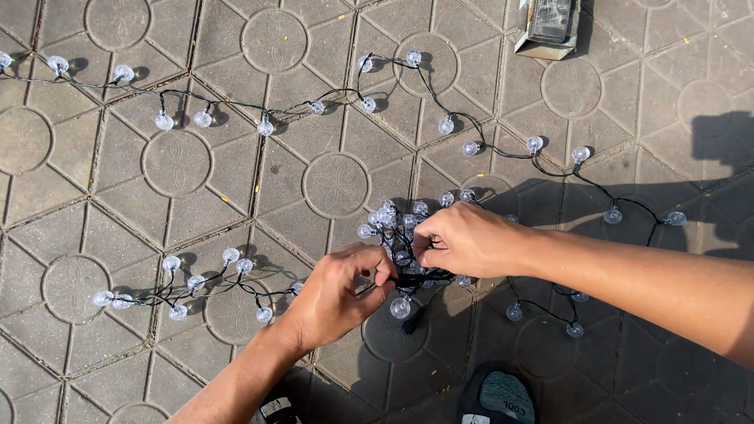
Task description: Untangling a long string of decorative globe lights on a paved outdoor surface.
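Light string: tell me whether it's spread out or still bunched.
Partly both. The string trails across the paving, but a clump remains tangled between the left hand and right hand.

Box (pixel 552 28) cut off; hands (pixel 463 239) perhaps hide knots.

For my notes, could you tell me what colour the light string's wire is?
Black wire, clearest in the head view.
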